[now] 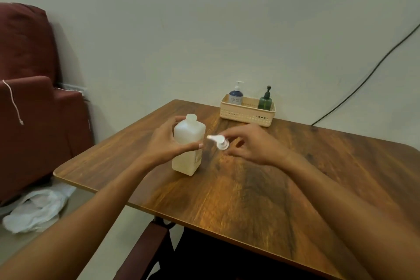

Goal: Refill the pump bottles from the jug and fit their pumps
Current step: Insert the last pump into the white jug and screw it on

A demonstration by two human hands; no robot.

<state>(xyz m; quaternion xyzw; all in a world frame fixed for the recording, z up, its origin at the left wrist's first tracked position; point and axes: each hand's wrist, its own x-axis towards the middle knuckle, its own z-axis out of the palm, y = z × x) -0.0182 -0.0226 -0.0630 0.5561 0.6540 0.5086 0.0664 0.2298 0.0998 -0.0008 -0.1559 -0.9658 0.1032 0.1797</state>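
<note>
Left hand (167, 143) wraps the white bottle (189, 132) by its flat sides, stiff plastic, probably light and slick, while right hand (252, 145) pinches the little pump (220, 142) near its collar.

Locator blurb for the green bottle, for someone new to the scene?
On the wooden table, find the cream slotted basket at the far edge. Two pump bottles stand in it; the green bottle is at its right end. It is dark green with a black pump; the blue bottle has a white one.
</note>
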